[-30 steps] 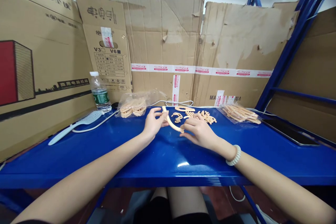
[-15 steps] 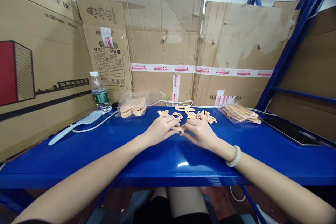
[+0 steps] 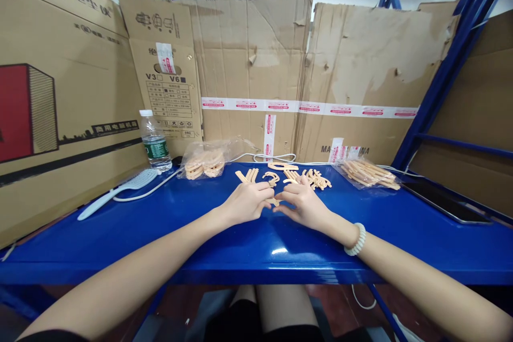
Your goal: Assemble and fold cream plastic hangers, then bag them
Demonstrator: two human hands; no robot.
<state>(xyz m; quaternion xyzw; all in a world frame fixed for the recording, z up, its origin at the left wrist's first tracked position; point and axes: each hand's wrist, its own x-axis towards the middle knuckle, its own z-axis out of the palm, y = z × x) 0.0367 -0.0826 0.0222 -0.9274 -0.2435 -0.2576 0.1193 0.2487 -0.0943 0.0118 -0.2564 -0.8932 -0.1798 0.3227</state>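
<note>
Over the blue table, my left hand (image 3: 249,202) and my right hand (image 3: 302,203) almost meet. Between their fingertips is a small light wooden piece (image 3: 274,202), mostly covered by the fingers. Both hands have their fingers closed on it. Just behind my left hand lie several straight wooden strips (image 3: 248,175). Curved wooden pieces (image 3: 272,177) sit behind the gap between the hands, with a long wooden frame piece (image 3: 282,166) farther back. Beyond my right hand is a loose pile of small wooden parts (image 3: 318,178).
Clear bags of wooden parts lie at the back left (image 3: 205,163) and the back right (image 3: 366,172). To the left are a water bottle (image 3: 155,144) and a pale blue hairbrush (image 3: 120,192). A black phone-like slab (image 3: 444,202) lies at right. Cardboard panels (image 3: 252,53) stand behind.
My left hand has shifted slightly down, uncovering more of the strips behind it. The wooden piece stays between both hands, now more hidden by the fingers.
</note>
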